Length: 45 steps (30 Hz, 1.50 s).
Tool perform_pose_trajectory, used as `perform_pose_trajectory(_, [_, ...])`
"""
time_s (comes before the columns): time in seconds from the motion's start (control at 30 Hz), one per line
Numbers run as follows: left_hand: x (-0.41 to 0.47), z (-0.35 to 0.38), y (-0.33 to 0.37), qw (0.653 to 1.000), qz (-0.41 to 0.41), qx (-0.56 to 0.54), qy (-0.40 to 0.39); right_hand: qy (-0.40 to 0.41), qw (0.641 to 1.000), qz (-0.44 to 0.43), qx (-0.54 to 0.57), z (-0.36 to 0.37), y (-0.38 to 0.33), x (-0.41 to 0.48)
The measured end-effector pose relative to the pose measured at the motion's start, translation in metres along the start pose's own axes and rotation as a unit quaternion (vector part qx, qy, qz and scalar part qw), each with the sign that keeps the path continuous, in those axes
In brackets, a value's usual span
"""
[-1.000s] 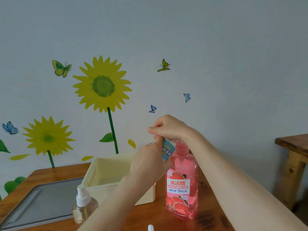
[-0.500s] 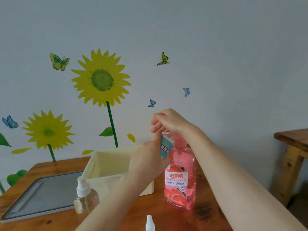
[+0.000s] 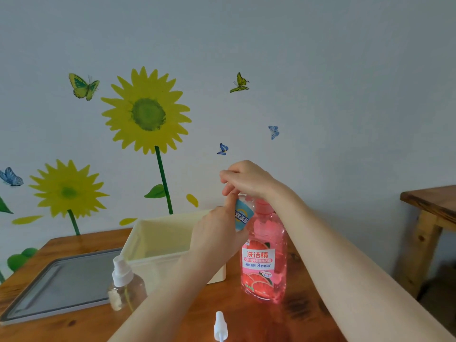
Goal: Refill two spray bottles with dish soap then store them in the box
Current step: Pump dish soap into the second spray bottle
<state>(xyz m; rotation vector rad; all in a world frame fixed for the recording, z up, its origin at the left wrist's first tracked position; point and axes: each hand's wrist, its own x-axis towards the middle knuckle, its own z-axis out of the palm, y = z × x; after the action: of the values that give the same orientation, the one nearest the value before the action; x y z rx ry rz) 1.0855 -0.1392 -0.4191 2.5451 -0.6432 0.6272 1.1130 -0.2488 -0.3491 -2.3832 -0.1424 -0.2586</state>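
Note:
A pink dish soap bottle (image 3: 264,262) stands upright on the wooden table. My left hand (image 3: 217,235) grips its shoulder beside a blue tag. My right hand (image 3: 246,180) is curled over the bottle's top, which it hides. A small clear spray bottle (image 3: 124,287) with a white nozzle stands to the left. The white tip of a second spray head (image 3: 220,325) shows at the bottom edge. The cream plastic box (image 3: 158,233) sits open behind my left hand.
A grey lid or tray (image 3: 61,282) lies flat at the left of the table (image 3: 246,322). A wall with sunflower and butterfly stickers stands right behind. Another wooden table (image 3: 431,203) is at the right, across a gap.
The view has tilted down a little, showing more of the table and the second spray head. My right hand's fingers have shifted on the soap bottle's top; the left hand keeps its hold.

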Motion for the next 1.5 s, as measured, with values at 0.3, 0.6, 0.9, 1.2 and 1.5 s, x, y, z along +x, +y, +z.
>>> perform_pose_trajectory(0.3, [0.007,-0.008,0.005,1.0,-0.007,-0.013,0.002,0.023,0.999,-0.005,-0.036,-0.008,-0.006,0.003])
perform_pose_trajectory(0.6, [0.008,-0.015,0.007,1.0,-0.008,-0.024,0.001,0.02,0.999,-0.036,0.004,-0.026,-0.014,-0.003])
perform_pose_trajectory(0.9, [0.01,-0.016,0.01,1.0,0.0,-0.011,0.017,-0.042,0.999,0.007,0.024,-0.023,-0.013,-0.006])
perform_pose_trajectory(1.2, [0.004,-0.001,0.009,1.0,-0.012,-0.003,0.013,0.045,0.991,-0.012,-0.124,-0.001,0.005,-0.013])
perform_pose_trajectory(1.5, [0.011,-0.013,0.009,1.0,0.002,0.0,0.021,-0.036,0.998,0.022,0.04,-0.021,-0.01,-0.008])
